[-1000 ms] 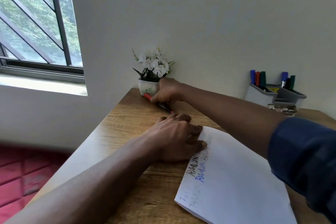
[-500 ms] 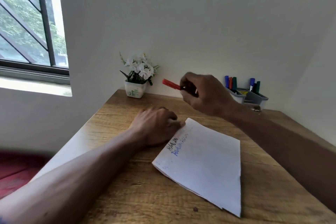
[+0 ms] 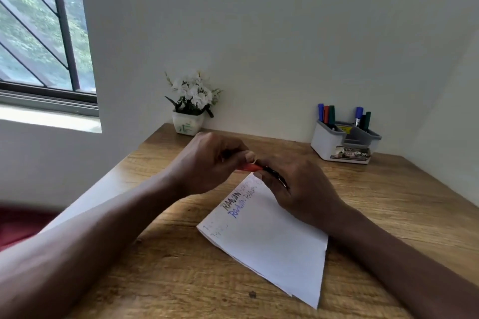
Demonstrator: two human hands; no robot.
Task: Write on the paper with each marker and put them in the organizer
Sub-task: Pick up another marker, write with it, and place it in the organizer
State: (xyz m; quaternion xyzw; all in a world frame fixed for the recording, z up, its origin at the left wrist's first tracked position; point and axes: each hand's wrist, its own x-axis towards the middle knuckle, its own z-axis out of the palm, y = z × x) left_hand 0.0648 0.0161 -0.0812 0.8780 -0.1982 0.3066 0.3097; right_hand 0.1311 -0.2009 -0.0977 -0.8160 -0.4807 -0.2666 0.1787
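Note:
A marker with a red cap [image 3: 250,167] and a black barrel is held between both hands, just above the top corner of the white paper [image 3: 269,241]. My left hand [image 3: 207,163] is closed around the red cap end. My right hand [image 3: 298,186] grips the black barrel. The paper lies on the wooden table [image 3: 388,202] and bears a line of black writing and a line of blue writing near its top. The grey organizer [image 3: 329,142] stands at the back right with several markers upright in it.
A small white pot of white flowers [image 3: 190,109] stands at the back left of the table against the wall. A window is at the left. The table's left edge drops to a red floor.
My right hand brought the red-capped marker from beside the flower pot to above the paper. My left hand lifted off the paper and closed on the cap end.

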